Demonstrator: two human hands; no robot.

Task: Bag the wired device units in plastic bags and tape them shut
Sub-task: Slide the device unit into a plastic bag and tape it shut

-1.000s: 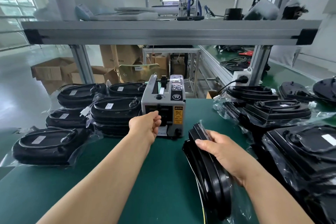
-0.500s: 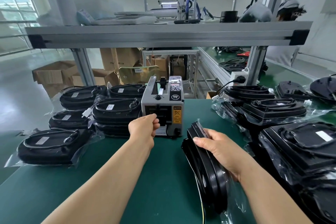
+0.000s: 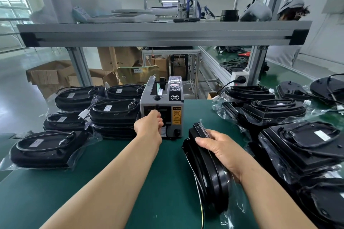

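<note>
Both bare forearms reach forward over the tabletop [image 3: 167, 182]. The left hand [image 3: 149, 126], knuckles up, bunches its fingers at the tape dispenser's [image 3: 160, 102] front; whether they pinch anything is hidden. The right hand [image 3: 217, 147] grips the bagged unit [image 3: 208, 173] by its upper edge.
</note>
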